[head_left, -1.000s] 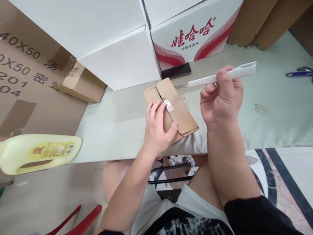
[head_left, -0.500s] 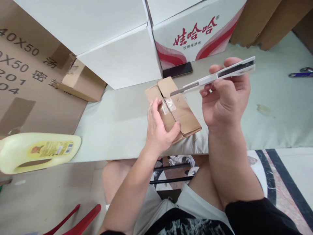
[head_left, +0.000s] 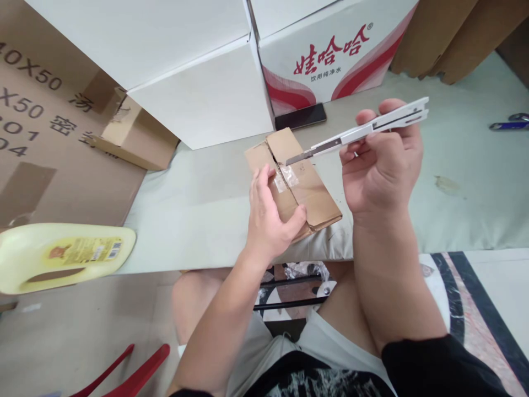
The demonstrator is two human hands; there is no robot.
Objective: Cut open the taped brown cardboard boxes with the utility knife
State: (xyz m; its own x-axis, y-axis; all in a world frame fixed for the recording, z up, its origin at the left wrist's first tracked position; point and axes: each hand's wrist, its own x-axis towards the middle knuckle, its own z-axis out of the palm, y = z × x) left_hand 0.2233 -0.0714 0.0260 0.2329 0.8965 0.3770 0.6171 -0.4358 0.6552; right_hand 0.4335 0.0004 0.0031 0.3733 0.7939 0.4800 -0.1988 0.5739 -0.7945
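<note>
A small brown cardboard box (head_left: 316,194) lies on the pale green cloth, with a strip of clear tape (head_left: 290,175) across its top seam. My left hand (head_left: 266,220) grips the box's near-left side, thumb on the near end and fingers along the left edge. In my right hand (head_left: 378,171) is a white-handled utility knife (head_left: 359,132), held between thumb and fingers. Its blade is out and points left. The tip is over the box top, close to the seam and tape; whether it touches the cardboard I cannot tell.
A black phone (head_left: 301,117) lies behind the box, against a white-and-red carton (head_left: 330,66). Large cartons (head_left: 61,149) and a smaller brown box (head_left: 142,135) stand left. A yellow bottle (head_left: 95,251) is at the front left. A blue-handled item (head_left: 508,125) lies far right.
The utility knife has rolled slightly in my right hand, showing more of its white handle, and its tip has shifted a little left. My left hand stays on the box.
</note>
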